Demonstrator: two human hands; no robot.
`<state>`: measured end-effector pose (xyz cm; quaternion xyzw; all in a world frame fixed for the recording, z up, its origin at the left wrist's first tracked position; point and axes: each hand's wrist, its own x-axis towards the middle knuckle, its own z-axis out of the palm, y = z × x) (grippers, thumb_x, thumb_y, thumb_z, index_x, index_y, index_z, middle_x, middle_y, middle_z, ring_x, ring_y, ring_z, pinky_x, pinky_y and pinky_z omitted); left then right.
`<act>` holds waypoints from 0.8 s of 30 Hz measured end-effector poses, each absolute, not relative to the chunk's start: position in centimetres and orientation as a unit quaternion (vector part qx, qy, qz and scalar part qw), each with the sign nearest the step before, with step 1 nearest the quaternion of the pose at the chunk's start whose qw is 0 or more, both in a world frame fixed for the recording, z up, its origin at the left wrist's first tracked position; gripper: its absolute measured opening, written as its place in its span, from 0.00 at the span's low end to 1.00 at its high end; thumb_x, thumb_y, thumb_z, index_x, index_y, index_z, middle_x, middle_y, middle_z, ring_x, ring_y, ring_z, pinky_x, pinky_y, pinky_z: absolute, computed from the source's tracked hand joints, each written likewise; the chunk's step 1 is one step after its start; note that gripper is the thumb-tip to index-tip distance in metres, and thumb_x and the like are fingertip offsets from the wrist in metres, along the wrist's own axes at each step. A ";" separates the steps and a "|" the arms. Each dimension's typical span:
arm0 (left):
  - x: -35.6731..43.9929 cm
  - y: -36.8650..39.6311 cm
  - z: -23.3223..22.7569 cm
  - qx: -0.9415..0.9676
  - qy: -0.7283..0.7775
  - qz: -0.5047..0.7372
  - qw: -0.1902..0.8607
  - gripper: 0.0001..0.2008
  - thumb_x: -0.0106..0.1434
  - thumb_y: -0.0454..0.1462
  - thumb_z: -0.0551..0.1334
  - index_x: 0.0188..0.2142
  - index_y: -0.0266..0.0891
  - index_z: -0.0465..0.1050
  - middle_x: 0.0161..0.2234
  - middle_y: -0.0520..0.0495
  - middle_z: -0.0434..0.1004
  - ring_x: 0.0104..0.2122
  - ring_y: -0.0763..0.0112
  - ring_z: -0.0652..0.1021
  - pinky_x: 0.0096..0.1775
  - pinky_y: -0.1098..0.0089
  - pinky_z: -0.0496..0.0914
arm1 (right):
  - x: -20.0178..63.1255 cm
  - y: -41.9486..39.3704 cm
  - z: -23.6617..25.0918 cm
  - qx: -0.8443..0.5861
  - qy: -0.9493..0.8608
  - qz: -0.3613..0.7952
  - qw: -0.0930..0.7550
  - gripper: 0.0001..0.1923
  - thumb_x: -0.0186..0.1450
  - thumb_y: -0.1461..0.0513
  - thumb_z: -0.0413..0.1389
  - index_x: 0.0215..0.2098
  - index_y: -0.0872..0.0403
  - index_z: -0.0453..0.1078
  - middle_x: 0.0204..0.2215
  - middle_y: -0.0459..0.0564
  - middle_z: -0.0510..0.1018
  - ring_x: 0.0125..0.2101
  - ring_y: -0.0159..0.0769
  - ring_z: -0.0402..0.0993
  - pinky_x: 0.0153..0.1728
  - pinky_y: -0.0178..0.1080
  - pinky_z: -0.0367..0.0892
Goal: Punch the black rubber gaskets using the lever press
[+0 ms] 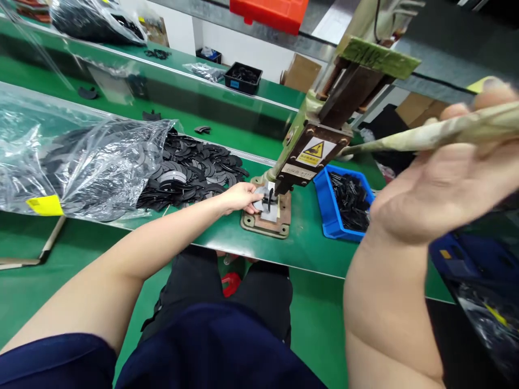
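Observation:
My left hand [242,198] is closed on the edge of a small curved grey-black plastic piece [259,205], held on the base [265,229] of a hand press. Above the piece stands the press head [308,154], with a yellow warning label on its front. My right hand [441,183] is raised at the right, its fingers wrapped round the press's long lever [438,132], which is wrapped in pale tape. Motion blurs this hand a little. Left of the press, a heap of curved black plastic pieces [194,167] spills from a clear plastic bag [105,162].
Right of the press sits a blue bin [330,216] of small black parts. A black tray [243,78] of parts stands on the far bench, near a cardboard box [302,73]. Overhead hangs a shelf with a red bin [270,13]. A few loose pieces lie on the green belt [251,141].

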<state>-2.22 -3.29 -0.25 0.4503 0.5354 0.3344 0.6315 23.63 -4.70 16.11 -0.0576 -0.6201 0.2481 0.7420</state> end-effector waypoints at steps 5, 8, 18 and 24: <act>-4.2 -8.7 2.3 0.490 0.462 0.372 0.640 0.20 0.64 0.48 0.75 0.34 0.38 0.68 0.25 0.47 0.83 0.22 0.68 0.84 0.25 0.74 0.77 | 22.4 -7.4 6.3 -0.274 -0.648 0.141 0.697 0.20 0.62 0.68 0.66 0.53 0.56 0.77 0.44 0.49 0.83 0.46 0.32 0.84 0.51 0.37 0.78; -4.6 -11.5 3.4 0.503 0.425 0.378 0.650 0.23 0.61 0.51 0.76 0.34 0.38 0.69 0.26 0.47 0.83 0.23 0.67 0.84 0.26 0.72 0.79 | 20.0 -10.9 -0.3 -0.346 -0.685 0.285 0.574 0.16 0.66 0.62 0.67 0.52 0.52 0.76 0.42 0.52 0.84 0.41 0.35 0.85 0.45 0.38 0.82; -2.9 -15.3 3.9 0.519 0.435 0.357 0.643 0.22 0.63 0.51 0.74 0.34 0.39 0.69 0.23 0.50 0.81 0.21 0.68 0.83 0.23 0.75 0.76 | 15.5 -15.3 -3.6 -0.373 -0.643 0.335 0.578 0.11 0.70 0.52 0.63 0.39 0.50 0.73 0.38 0.48 0.80 0.40 0.35 0.79 0.44 0.40 0.76; -2.5 -15.0 4.6 0.505 0.441 0.317 0.671 0.23 0.62 0.50 0.76 0.32 0.39 0.68 0.20 0.49 0.79 0.19 0.69 0.81 0.22 0.75 0.75 | 16.4 -15.9 -4.3 -0.381 -0.655 0.334 0.560 0.09 0.69 0.54 0.64 0.38 0.50 0.73 0.38 0.47 0.79 0.39 0.35 0.77 0.42 0.39 0.74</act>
